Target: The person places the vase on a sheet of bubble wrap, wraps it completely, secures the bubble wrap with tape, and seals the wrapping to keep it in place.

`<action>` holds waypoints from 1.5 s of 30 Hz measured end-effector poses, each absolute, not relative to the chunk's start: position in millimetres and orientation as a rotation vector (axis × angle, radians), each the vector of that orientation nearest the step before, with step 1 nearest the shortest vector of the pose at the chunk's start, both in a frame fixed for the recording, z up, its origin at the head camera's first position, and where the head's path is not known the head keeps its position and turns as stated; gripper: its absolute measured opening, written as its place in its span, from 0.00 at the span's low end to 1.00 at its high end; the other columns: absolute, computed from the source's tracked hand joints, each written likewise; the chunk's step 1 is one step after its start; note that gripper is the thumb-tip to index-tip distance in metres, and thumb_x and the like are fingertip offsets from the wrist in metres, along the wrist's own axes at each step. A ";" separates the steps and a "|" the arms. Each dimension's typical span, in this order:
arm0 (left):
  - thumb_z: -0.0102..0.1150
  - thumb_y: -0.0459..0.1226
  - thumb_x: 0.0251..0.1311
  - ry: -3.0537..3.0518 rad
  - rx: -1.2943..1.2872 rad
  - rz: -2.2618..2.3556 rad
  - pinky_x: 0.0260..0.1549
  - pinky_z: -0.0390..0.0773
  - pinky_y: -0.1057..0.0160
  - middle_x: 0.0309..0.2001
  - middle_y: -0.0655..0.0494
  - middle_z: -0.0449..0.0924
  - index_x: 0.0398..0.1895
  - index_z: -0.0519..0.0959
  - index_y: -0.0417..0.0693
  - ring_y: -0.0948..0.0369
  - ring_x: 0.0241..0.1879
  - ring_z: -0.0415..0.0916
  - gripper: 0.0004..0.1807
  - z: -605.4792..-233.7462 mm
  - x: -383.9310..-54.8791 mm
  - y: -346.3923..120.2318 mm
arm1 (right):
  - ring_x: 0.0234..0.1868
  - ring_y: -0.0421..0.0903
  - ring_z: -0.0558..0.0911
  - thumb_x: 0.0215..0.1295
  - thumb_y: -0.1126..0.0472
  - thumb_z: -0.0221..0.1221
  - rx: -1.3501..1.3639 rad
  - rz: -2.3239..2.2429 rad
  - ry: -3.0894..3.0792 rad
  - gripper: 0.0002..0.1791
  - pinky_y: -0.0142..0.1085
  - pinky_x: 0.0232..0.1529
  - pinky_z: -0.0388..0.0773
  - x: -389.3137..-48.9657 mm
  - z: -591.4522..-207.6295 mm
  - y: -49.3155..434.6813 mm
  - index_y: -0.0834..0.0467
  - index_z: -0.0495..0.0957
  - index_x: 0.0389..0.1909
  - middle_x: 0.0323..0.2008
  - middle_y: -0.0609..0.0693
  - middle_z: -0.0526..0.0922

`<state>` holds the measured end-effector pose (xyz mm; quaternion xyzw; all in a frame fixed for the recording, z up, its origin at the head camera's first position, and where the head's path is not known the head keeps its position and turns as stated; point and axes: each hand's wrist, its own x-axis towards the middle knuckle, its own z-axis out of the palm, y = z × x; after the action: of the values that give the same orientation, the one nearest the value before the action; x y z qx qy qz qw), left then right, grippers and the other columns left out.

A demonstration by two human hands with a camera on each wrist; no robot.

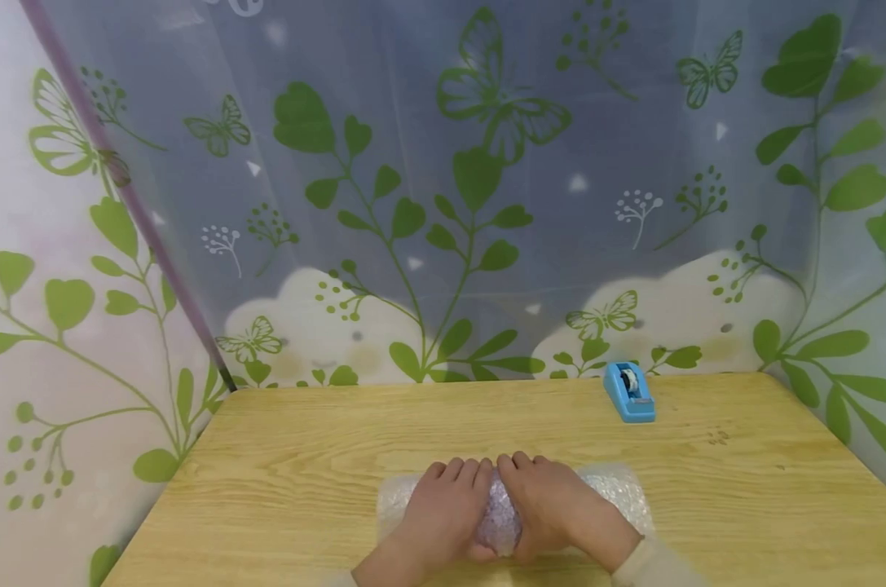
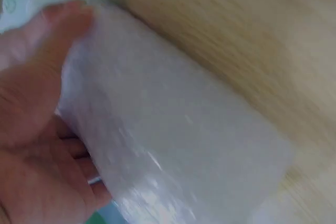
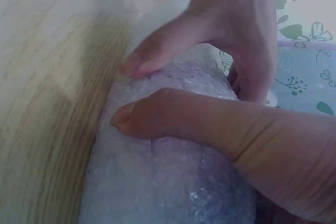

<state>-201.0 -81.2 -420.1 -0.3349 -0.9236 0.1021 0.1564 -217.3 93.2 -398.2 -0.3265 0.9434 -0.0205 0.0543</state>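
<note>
A roll of clear bubble wrap lies crosswise near the front of the table, with something pale purple showing faintly through its middle; what is inside is hidden by the layers. My left hand grips the roll just left of its middle, fingers over the far side and thumb on the near side. Close beside it, my right hand holds the roll the same way. In the right wrist view both thumbs, the right thumb nearer, press on the bubble wrap. Wrap sticks out beyond both hands.
A blue tape dispenser with a roll of tape stands at the table's back right. The wooden table backs onto a curtain printed with green leaves and butterflies, which also hangs along both sides.
</note>
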 end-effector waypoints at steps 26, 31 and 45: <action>0.74 0.64 0.25 -2.575 -0.837 0.223 0.39 0.74 0.62 0.43 0.54 0.75 0.54 0.70 0.42 0.60 0.39 0.75 0.52 -436.5 -182.4 -67.8 | 0.34 0.34 0.73 0.38 0.47 0.75 -0.930 -0.361 2.370 0.38 0.32 0.39 0.73 -243.4 -388.0 104.6 0.51 0.65 0.49 0.35 0.37 0.71; 0.74 0.61 0.26 -2.543 -0.833 0.197 0.38 0.74 0.61 0.41 0.55 0.75 0.52 0.71 0.43 0.60 0.37 0.74 0.48 -437.5 -185.2 -64.9 | 0.36 0.35 0.74 0.40 0.49 0.75 -0.878 -0.412 2.280 0.37 0.30 0.41 0.72 -252.0 -387.0 106.2 0.50 0.64 0.50 0.37 0.38 0.71; 0.68 0.63 0.35 -2.668 -0.888 0.138 0.37 0.74 0.60 0.42 0.54 0.75 0.52 0.68 0.44 0.59 0.40 0.75 0.45 -431.0 -197.4 -70.2 | 0.60 0.52 0.67 0.44 0.30 0.65 -1.092 -0.399 2.762 0.52 0.51 0.58 0.66 -225.8 -399.8 121.5 0.59 0.65 0.65 0.61 0.51 0.68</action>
<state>-197.4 -70.2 -431.0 -0.3111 -0.9351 0.0483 0.1625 -225.8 121.5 -399.8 -0.3635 0.9193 -0.1328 0.0723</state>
